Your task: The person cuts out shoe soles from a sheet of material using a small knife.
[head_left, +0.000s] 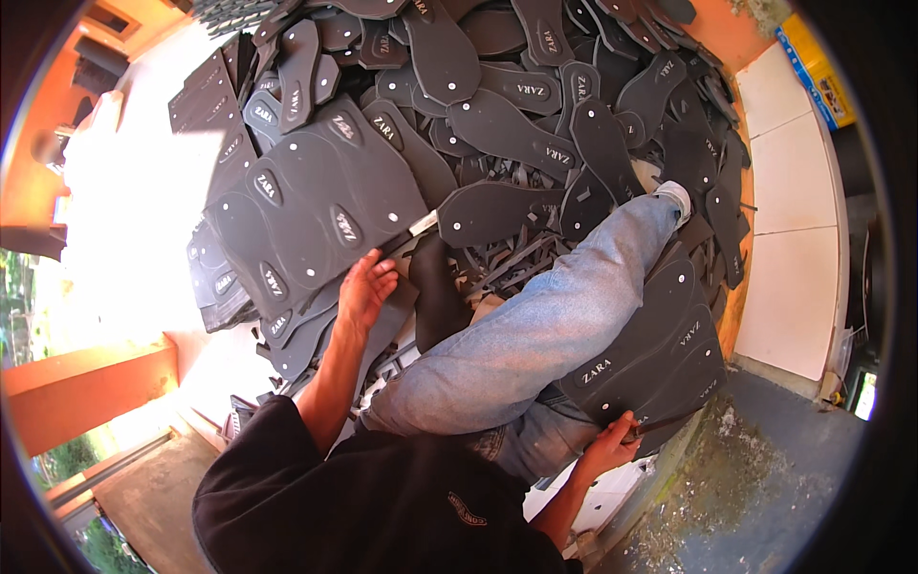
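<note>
My left hand (367, 285) has its fingers stretched out at the near right edge of a stack of dark foam sheets (316, 206). Pressed sole outlines with pale printed marks show on the top sheet. Whether the fingertips touch the stack's edge I cannot tell. At the lower right, my right hand (610, 448) is closed on a thin dark strip (674, 420) along the near edge of another dark sheet (660, 349). That sheet lies beside my bent leg, and part of it is hidden behind the leg.
A large heap of loose dark insoles (516, 134) fills the area ahead. Narrow foam offcuts (512, 263) lie among them. My jeans-covered leg (535, 325) stretches across the middle. White tiles (789, 277) line the right side, with a yellow and blue package (815, 72) on them.
</note>
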Tool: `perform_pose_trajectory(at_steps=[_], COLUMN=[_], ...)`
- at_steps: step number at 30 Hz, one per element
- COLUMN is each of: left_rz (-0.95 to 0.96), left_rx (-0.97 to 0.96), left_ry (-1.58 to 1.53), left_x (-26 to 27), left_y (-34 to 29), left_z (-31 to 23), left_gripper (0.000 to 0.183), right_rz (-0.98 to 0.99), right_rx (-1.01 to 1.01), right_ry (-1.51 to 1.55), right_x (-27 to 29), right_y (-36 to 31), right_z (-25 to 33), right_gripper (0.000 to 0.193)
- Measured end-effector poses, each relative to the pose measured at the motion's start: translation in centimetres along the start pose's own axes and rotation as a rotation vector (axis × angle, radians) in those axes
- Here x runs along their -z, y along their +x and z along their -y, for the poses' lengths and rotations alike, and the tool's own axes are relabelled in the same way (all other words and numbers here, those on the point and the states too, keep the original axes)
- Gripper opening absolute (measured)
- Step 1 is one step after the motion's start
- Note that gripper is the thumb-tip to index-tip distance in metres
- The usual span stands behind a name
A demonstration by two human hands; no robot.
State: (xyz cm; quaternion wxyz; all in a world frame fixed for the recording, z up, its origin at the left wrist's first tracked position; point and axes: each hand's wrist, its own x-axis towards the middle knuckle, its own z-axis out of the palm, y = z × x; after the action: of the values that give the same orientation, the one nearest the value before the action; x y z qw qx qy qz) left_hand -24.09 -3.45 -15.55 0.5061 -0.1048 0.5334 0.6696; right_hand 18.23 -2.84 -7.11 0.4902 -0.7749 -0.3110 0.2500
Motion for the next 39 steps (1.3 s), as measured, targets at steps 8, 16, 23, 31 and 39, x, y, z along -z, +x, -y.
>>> perform_pose_trajectory(at_steps=[8,16,23,31,39], left_rz=[-0.058,0.189,0.174,-0.008,0.260], left_rx=[-0.728,-0.867,-0.760,-0.353,-0.451], left_ry=[1.351,1.866,1.765,1.165,0.836], left_x=[-1.9,-2.4,-3.9,-4.9,-11.0], left_y=[0.4,2.7,0.7,-9.3,-10.6], left_z=[-4.6,-1.5,-2.3,-4.6,-8.1], left_gripper=[0.028,0.053,0.032,0.029,0.028], right_rz=[-0.007,0.081,0.201,0.385,0.641], right_rx=[0.081,0.060,0.111,0.130,0.323], right_ry=[-0.024,-0.111,-0.140,-0.020,0.298], right_x=[0.0,-0.4,-1.2,-2.4,-5.0], right_y=[0.8,0.9,0.5,0.2,-1.9], right_z=[-1.8,0.1,3.4,8.8,14.8], right_gripper=[0.027,0.025,0.023,0.025,0.025])
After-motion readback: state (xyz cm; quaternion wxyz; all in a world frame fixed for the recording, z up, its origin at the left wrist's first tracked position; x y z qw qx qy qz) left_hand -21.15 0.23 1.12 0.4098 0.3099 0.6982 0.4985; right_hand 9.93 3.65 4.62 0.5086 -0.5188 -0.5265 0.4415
